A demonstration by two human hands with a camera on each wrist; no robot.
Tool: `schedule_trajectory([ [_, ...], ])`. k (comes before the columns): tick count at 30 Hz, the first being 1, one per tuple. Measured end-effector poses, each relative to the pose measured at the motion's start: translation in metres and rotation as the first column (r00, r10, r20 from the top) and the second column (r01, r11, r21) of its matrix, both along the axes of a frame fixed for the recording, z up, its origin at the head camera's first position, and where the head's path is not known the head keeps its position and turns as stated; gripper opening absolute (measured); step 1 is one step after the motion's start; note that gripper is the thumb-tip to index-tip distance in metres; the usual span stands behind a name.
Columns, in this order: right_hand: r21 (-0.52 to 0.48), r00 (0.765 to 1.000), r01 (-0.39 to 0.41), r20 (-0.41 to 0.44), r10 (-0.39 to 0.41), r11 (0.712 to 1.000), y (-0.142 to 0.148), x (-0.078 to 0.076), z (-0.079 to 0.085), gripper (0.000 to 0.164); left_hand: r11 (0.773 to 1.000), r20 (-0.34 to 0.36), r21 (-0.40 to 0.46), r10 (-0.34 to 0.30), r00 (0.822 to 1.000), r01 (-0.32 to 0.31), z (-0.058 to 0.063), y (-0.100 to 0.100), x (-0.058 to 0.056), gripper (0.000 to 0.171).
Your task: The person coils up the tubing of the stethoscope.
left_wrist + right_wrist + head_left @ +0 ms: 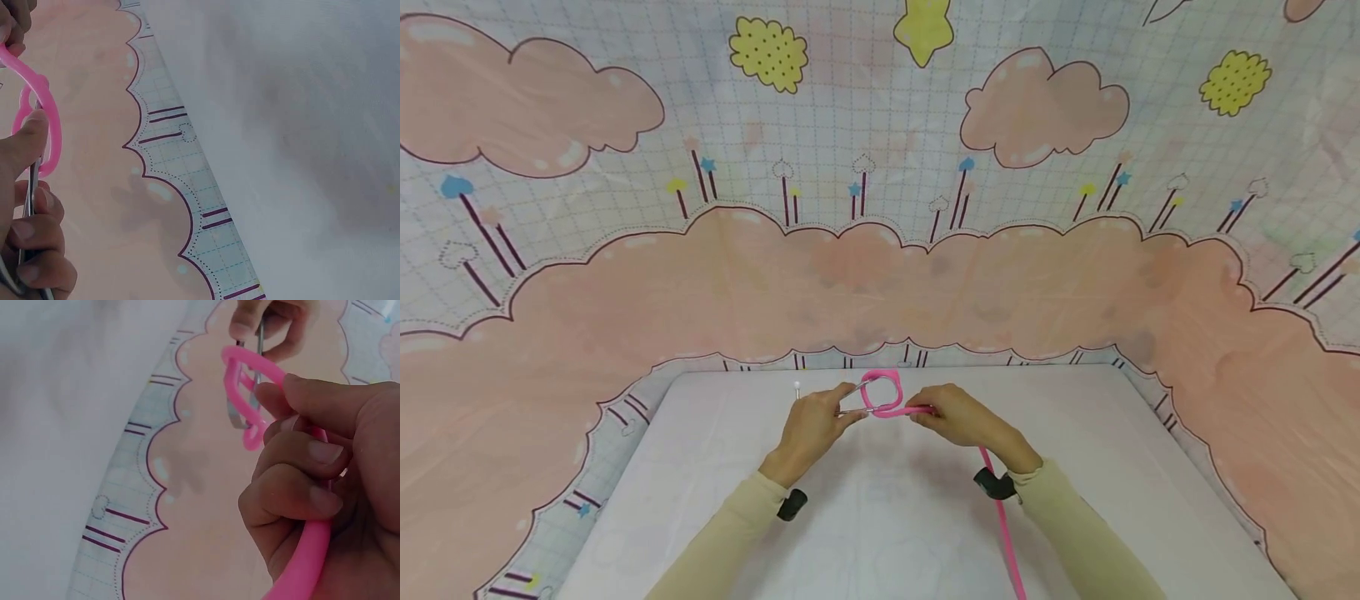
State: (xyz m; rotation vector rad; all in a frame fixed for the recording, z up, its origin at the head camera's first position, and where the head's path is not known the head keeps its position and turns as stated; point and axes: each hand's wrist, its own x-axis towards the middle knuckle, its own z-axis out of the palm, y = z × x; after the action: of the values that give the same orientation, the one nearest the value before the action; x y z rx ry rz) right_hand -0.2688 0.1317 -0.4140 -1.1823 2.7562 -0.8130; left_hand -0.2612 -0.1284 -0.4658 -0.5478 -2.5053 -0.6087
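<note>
Both hands meet at centre frame: left hand pinches metal tweezers, right hand grips the looped pink tube.

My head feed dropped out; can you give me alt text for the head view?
Over a white table, the left hand grips metal tweezers at a loop of pink tube, which the right hand holds. The tube trails toward the viewer.
</note>
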Motion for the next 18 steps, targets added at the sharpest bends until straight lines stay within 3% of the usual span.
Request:
schedule_trajectory([
  [8, 0.066, 0.997, 0.031, -0.075, -0.026, 0.997, 0.0021, -0.0006, 0.0040, 0.020, 0.997, 0.051, -0.058, -0.055, 0.997, 0.058, 0.0009, -0.0010, 0.0037, 0.044],
  [18, 0.030, 0.979, 0.002, -0.206, 0.005, 1.000, 0.0055, -0.0039, 0.0074, 0.017, 0.979, 0.113, -0.114, -0.153, 0.982, 0.166, 0.0048, -0.0004, 0.0076, 0.045],
])
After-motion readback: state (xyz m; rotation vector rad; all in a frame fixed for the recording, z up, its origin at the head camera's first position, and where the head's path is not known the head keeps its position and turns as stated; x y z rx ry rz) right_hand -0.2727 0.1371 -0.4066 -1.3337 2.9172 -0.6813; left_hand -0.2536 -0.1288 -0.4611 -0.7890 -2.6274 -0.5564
